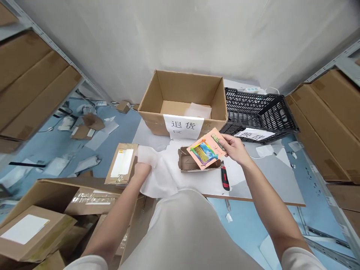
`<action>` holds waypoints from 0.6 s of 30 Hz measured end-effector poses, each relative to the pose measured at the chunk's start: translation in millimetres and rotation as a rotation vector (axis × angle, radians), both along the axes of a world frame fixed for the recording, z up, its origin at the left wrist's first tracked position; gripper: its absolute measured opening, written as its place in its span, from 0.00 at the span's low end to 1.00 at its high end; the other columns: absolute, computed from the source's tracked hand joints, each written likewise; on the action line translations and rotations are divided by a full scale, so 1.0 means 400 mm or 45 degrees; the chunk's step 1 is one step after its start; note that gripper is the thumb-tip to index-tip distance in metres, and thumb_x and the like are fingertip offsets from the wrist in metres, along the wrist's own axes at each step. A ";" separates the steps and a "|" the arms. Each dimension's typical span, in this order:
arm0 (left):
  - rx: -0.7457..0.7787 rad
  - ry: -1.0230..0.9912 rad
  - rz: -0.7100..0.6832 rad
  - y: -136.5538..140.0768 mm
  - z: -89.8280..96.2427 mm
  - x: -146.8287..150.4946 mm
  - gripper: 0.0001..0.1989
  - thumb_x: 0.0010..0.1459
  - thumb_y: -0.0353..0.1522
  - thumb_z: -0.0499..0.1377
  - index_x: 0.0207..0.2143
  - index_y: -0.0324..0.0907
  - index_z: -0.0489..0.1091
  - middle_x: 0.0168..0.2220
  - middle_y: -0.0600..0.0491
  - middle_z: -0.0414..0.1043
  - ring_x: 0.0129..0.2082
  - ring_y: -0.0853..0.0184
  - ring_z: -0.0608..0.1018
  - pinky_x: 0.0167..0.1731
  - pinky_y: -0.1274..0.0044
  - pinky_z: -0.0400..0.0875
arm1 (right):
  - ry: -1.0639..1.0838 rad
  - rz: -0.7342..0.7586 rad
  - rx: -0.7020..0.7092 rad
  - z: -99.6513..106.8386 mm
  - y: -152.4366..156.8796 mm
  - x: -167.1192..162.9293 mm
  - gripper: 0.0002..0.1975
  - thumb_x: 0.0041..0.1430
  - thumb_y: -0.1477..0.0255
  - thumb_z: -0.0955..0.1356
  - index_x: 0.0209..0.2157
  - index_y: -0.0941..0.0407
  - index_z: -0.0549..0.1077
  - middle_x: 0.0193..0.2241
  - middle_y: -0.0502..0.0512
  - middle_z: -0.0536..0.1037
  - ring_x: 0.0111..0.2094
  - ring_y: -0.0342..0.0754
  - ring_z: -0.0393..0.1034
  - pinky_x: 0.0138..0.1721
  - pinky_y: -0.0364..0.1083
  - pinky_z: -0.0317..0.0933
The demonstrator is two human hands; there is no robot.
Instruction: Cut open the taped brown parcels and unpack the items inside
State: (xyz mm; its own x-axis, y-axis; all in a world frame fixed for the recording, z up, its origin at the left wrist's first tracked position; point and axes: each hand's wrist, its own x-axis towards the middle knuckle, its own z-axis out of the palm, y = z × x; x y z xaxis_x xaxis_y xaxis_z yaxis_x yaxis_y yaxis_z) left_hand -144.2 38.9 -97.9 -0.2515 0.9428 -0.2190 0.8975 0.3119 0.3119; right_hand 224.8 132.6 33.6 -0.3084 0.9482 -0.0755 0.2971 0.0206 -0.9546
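I'm pinching a pink rectangular card, seemingly unpacked, in my right hand above the opened brown cardboard tray-box on the white worktop; my left hand is clutching white foam sheeting; a labelled brown parcel is sitting seemingly unopened.

- That pink card bears a bright landscape, tilted above a small open box.
- The white sheet lies rumpled near the table's edge.
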 end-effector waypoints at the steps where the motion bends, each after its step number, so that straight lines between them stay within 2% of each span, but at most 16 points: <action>1: -0.125 0.027 -0.030 0.007 -0.007 0.009 0.20 0.47 0.38 0.57 0.42 0.36 0.71 0.39 0.38 0.75 0.45 0.51 0.75 0.45 0.64 0.67 | -0.002 0.007 0.001 0.000 0.007 -0.004 0.22 0.54 0.58 0.66 0.46 0.56 0.74 0.24 0.48 0.72 0.15 0.37 0.57 0.11 0.38 0.54; 3: -0.308 0.008 -0.056 0.013 0.002 0.031 0.24 0.42 0.40 0.61 0.40 0.35 0.71 0.37 0.38 0.75 0.42 0.51 0.76 0.39 0.67 0.70 | 0.007 0.033 -0.004 0.003 0.018 -0.013 0.23 0.54 0.57 0.66 0.47 0.56 0.74 0.22 0.47 0.72 0.14 0.36 0.55 0.11 0.37 0.53; 5: -0.319 -0.067 -0.053 0.006 0.045 0.061 0.27 0.42 0.44 0.62 0.42 0.36 0.71 0.38 0.38 0.76 0.42 0.52 0.76 0.38 0.68 0.70 | 0.014 0.069 -0.011 0.011 0.024 -0.026 0.23 0.54 0.57 0.65 0.48 0.56 0.74 0.21 0.47 0.71 0.14 0.36 0.55 0.11 0.37 0.52; 6: -0.252 -0.179 -0.028 -0.001 0.077 0.080 0.27 0.44 0.46 0.60 0.42 0.37 0.71 0.39 0.38 0.75 0.42 0.52 0.76 0.40 0.68 0.70 | 0.013 0.089 -0.012 0.016 0.024 -0.033 0.23 0.55 0.57 0.65 0.48 0.56 0.74 0.21 0.47 0.71 0.15 0.36 0.55 0.11 0.37 0.51; 8: 0.087 -0.638 0.070 -0.019 0.147 0.131 0.28 0.51 0.48 0.55 0.48 0.38 0.68 0.42 0.41 0.75 0.43 0.57 0.76 0.42 0.69 0.69 | 0.002 0.141 -0.028 0.027 0.021 -0.051 0.23 0.55 0.57 0.65 0.47 0.55 0.74 0.21 0.47 0.72 0.15 0.36 0.55 0.12 0.36 0.51; 9: 0.179 -0.943 0.095 -0.028 0.178 0.161 0.29 0.53 0.48 0.55 0.51 0.39 0.67 0.43 0.42 0.75 0.41 0.59 0.77 0.39 0.71 0.71 | -0.002 0.171 -0.042 0.032 0.019 -0.061 0.23 0.55 0.57 0.65 0.47 0.55 0.74 0.22 0.47 0.73 0.15 0.36 0.55 0.12 0.37 0.51; 11: 0.110 -1.468 0.062 -0.042 0.222 0.219 0.28 0.52 0.48 0.56 0.50 0.40 0.68 0.42 0.45 0.75 0.38 0.61 0.78 0.33 0.74 0.72 | 0.006 0.219 -0.073 0.040 0.013 -0.078 0.22 0.55 0.57 0.65 0.47 0.55 0.74 0.23 0.47 0.73 0.15 0.36 0.56 0.13 0.37 0.51; 13: 0.113 -1.704 0.146 -0.051 0.238 0.263 0.24 0.51 0.47 0.58 0.43 0.39 0.72 0.35 0.46 0.76 0.32 0.64 0.78 0.29 0.77 0.71 | 0.060 0.201 -0.086 0.043 0.009 -0.088 0.23 0.54 0.57 0.66 0.48 0.55 0.74 0.22 0.47 0.72 0.16 0.36 0.56 0.14 0.37 0.52; 15: 0.154 -1.790 0.249 -0.059 0.236 0.286 0.20 0.50 0.45 0.60 0.37 0.38 0.75 0.30 0.48 0.76 0.29 0.67 0.77 0.27 0.78 0.70 | 0.160 0.155 -0.085 0.040 0.006 -0.089 0.23 0.54 0.58 0.67 0.47 0.56 0.73 0.21 0.47 0.71 0.17 0.37 0.58 0.16 0.38 0.55; 18: 0.172 -1.860 0.326 -0.069 0.228 0.290 0.18 0.48 0.44 0.62 0.35 0.38 0.75 0.29 0.49 0.76 0.28 0.69 0.76 0.28 0.80 0.69 | 0.282 0.146 -0.105 0.030 0.004 -0.080 0.22 0.52 0.58 0.68 0.45 0.57 0.74 0.21 0.48 0.71 0.18 0.39 0.62 0.18 0.40 0.58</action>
State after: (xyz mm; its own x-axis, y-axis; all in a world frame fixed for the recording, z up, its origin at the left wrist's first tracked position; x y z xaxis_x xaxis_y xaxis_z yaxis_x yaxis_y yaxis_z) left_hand -28.4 11.5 -6.7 -0.0501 0.9412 -0.3342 -0.2993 0.3051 0.9041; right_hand 192.9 134.4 45.4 -0.4308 0.8998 -0.0695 0.0807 -0.0383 -0.9960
